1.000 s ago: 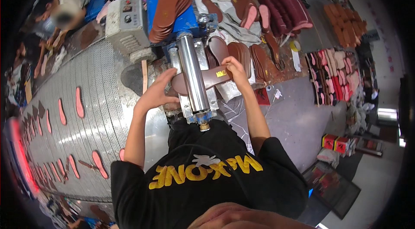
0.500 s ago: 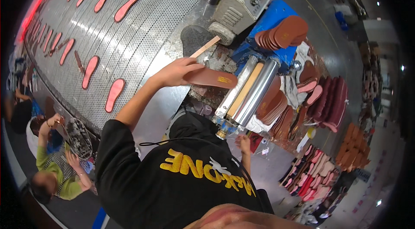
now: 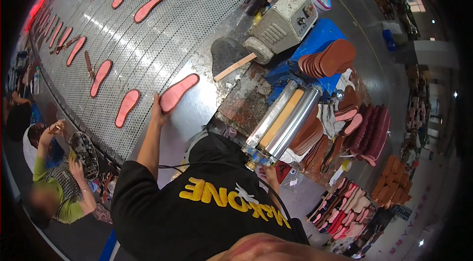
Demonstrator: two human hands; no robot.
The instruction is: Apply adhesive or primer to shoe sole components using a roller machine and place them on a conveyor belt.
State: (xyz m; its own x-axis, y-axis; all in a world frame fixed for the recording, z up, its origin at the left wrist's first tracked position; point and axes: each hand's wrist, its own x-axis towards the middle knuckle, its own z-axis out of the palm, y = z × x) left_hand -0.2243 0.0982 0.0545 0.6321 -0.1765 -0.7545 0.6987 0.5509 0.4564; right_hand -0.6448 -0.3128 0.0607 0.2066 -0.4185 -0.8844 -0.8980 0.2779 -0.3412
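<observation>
My left hand [image 3: 157, 111] grips the heel end of an insole [image 3: 179, 94], pink face up, over the smooth metal plate beside the mesh conveyor. On that mesh conveyor belt [image 3: 167, 29] lie two rows of similar pink insoles with dark edges. My right hand [image 3: 269, 176] is by the near end of a roller machine [image 3: 288, 123], which has a shiny metal roller and a tan strip. Its fingers are partly hidden, so what they do is unclear.
A stack of brown insoles [image 3: 332, 58] rests on the blue part of the machine. A grey motor box [image 3: 283, 19] stands behind. More brown insoles [image 3: 303, 135] and maroon ones [image 3: 369, 133] lie right of the roller. Another person [image 3: 64, 177] works at lower left.
My left hand has moved left from near the roller to the conveyor side. The insole in it showed its brown face before and now shows pink. My right hand shifted slightly left and down.
</observation>
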